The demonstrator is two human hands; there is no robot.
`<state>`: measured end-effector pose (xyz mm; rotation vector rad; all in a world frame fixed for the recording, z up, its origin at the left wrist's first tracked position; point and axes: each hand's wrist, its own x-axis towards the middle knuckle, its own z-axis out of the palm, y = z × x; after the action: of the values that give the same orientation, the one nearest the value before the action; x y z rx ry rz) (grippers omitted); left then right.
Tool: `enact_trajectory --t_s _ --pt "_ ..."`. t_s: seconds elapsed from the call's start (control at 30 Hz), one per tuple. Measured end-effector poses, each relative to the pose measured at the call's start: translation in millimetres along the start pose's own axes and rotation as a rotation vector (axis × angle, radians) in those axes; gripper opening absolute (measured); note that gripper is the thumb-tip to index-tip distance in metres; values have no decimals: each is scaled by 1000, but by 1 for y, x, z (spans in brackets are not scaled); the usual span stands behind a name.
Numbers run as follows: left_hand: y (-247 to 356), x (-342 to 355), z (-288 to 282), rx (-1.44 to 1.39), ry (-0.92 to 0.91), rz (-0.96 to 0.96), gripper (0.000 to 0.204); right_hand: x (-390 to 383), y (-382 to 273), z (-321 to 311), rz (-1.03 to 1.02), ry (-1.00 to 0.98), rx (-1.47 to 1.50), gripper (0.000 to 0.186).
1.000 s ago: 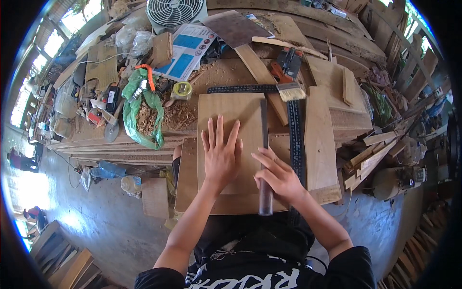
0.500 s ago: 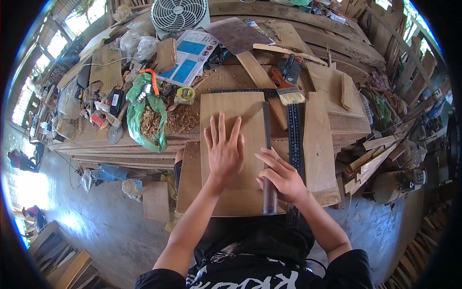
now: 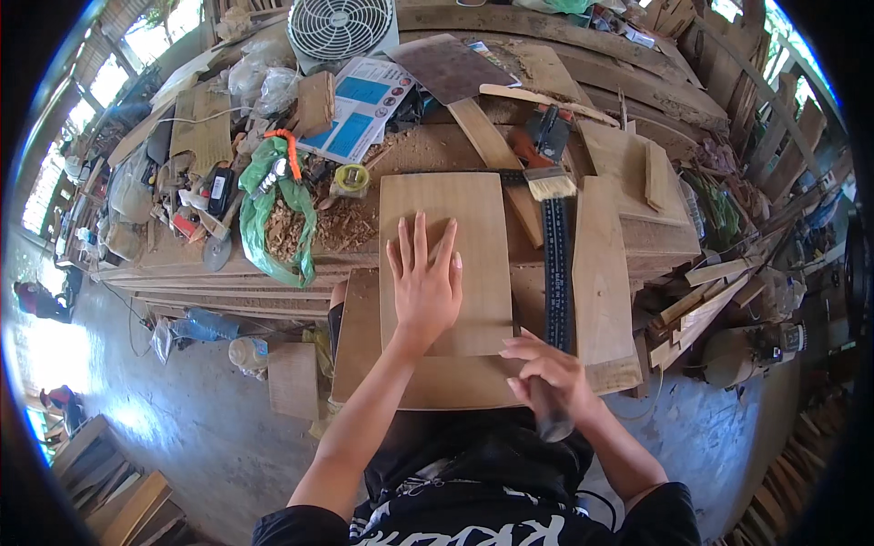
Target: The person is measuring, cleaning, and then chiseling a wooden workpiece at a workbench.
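Left hand: stayed flat, open, on the plywood panel.
Right hand: clenched on a dark tool, had pulled back off the panel's edge.

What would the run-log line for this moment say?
left hand: flat on wooden board | right hand: grips dark tool at near edge | framing square: beside board

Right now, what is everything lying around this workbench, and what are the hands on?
Light wooden board: one, tan, bench middle, under the left hand.
Larger board: one, brown, beneath it.
Steel square: one, dark, right of the board.
Paintbrush: one, pale bristles, above the square.
Green bag: one, left, beside wood shavings.
Tape measure: one, yellow.
Fan: one, white, top.
Plastic bottle: one, clear, on the floor.
Left hand: flat on the board.
Right hand: gripping a dark tool.
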<state>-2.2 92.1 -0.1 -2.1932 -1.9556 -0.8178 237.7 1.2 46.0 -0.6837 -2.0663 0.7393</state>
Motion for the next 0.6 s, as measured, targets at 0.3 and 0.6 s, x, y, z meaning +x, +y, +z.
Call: enact_trajectory --t_s 0.3,0.6 --pt "0 0 -1 -1 -1 8 56 149 15 -53 269 493 751 18" --pt "-2 -2 4 8 -8 -2 54 284 62 -60 242 432 667 34"
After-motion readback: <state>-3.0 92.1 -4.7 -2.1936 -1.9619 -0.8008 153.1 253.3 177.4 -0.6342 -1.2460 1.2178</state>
